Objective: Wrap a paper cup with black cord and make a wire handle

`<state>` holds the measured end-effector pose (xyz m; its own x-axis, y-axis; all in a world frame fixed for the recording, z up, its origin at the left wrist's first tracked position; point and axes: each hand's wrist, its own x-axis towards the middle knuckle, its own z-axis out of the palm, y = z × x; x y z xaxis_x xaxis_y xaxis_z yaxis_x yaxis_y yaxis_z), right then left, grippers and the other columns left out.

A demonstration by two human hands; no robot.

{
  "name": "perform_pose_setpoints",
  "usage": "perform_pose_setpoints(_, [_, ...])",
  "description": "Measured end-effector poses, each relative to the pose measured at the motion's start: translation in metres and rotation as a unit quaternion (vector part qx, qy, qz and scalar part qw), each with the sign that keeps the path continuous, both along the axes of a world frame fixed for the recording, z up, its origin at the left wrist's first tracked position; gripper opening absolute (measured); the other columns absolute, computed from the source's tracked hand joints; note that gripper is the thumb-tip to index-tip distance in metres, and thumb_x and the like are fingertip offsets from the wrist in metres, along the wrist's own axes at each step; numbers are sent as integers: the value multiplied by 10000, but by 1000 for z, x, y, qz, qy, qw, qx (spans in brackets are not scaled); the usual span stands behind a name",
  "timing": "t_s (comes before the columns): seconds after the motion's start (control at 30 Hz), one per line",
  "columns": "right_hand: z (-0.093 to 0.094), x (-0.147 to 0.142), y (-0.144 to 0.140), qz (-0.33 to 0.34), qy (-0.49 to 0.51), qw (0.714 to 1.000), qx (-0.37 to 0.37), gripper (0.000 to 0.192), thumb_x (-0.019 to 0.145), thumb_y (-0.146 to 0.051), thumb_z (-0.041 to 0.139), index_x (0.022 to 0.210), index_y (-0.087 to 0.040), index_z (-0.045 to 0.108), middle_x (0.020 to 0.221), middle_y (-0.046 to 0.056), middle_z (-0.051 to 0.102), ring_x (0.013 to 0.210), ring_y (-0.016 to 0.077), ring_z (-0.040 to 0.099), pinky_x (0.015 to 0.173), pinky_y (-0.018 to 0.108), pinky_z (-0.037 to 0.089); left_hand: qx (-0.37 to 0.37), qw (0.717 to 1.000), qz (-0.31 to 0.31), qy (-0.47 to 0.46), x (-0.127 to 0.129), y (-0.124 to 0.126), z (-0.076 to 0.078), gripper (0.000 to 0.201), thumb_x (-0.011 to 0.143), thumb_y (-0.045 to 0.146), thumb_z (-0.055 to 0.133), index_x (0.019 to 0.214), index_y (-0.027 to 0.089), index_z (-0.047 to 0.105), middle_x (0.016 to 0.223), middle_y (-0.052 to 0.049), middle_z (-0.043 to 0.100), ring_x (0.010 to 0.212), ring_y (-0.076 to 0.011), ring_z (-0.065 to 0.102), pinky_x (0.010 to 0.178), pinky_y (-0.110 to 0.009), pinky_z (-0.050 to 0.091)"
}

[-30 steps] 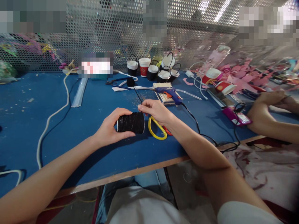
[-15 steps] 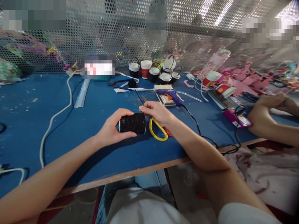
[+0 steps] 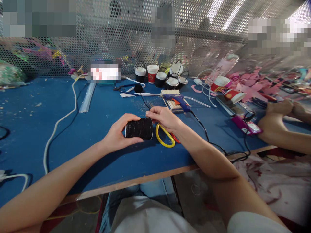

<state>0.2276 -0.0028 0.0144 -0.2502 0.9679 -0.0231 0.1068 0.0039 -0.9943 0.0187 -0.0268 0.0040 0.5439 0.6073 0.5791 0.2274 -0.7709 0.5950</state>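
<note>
My left hand (image 3: 117, 133) grips a paper cup wrapped in black cord (image 3: 139, 128), held on its side above the table, with a thin white rim showing at its left end. My right hand (image 3: 161, 117) pinches black cord (image 3: 144, 101) at the cup's right end; the fingertips partly hide the contact. That cord runs back to a small black ball of cord (image 3: 138, 88) on the table. Under my right wrist lie scissors with yellow and red handles (image 3: 165, 137), their blades mostly covered by my hand.
A blue glue gun (image 3: 176, 99) rests on a stack of sticks, its cable trailing right. Behind stand several black-wrapped cups (image 3: 160, 79) and a red paper cup (image 3: 153, 74). Glue sticks (image 3: 87, 97) and a white cable (image 3: 57, 124) lie left. At right are another person's hands (image 3: 278, 110).
The camera view has shifted slightly. Both hands keep nearly the same hold on the cup and the cord.
</note>
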Motion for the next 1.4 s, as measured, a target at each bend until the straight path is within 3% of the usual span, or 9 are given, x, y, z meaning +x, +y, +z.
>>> perform_pose_setpoints(0.33, [-2, -1, 2, -4, 10, 1000, -6, 295, 675, -419, 684, 643, -155, 557, 588, -26, 526, 516, 57, 448, 509, 210, 362, -20, 1000, 20, -3, -1, 1, -3, 548, 659, 367, 725, 1116, 190, 480, 1065, -82, 558, 972, -198, 547, 837, -333, 449])
perform_pose_setpoints(0.47, [-1, -2, 2, -4, -13, 1000, -9, 288, 718, -435, 634, 726, -149, 595, 626, -6, 544, 547, 70, 477, 498, 209, 378, -36, 999, 33, -7, 0, 0, -1, 542, 652, 387, 725, 1100, 193, 490, 1050, -71, 568, 954, -193, 552, 827, -323, 450])
perform_pose_setpoints(0.57, [3, 0, 4, -46, -20, 999, 11, 257, 722, -388, 632, 801, -150, 577, 673, 1, 563, 585, 80, 511, 485, 203, 389, -77, 995, 56, -18, 1, -1, 2, 543, 648, 410, 721, 1090, 186, 499, 1026, -62, 576, 924, -187, 559, 795, -303, 455])
perform_pose_setpoints(0.73, [16, 5, -1, -120, -8, 991, 56, 227, 712, -352, 645, 744, -161, 527, 617, -17, 555, 508, 56, 481, 460, 195, 377, -154, 980, 102, -78, 2, 0, 4, 521, 660, 436, 692, 1072, 173, 510, 925, -37, 590, 771, -151, 555, 675, -265, 458])
perform_pose_setpoints(1.07, [30, -4, -20, -50, -81, 991, 94, 343, 699, -475, 637, 643, -173, 486, 537, -17, 560, 486, 73, 472, 479, 217, 357, -213, 964, 107, -119, 4, 5, -2, 506, 658, 368, 697, 1076, 168, 494, 878, -19, 571, 714, -122, 528, 621, -246, 465])
perform_pose_setpoints(1.23, [19, -11, -27, 16, -129, 986, 102, 364, 734, -502, 586, 763, -139, 590, 713, 26, 605, 653, 116, 528, 590, 244, 388, -200, 969, 103, -106, 4, 5, -6, 553, 655, 379, 709, 1111, 178, 469, 934, -28, 569, 758, -131, 545, 665, -263, 477])
perform_pose_setpoints(1.4, [12, -23, -36, 48, -2, 999, 8, 301, 682, -365, 663, 848, -120, 614, 796, 28, 620, 750, 132, 555, 703, 270, 410, -169, 978, 105, -62, 4, 4, -11, 602, 654, 373, 716, 1157, 180, 448, 1077, -71, 552, 929, -185, 558, 801, -335, 474])
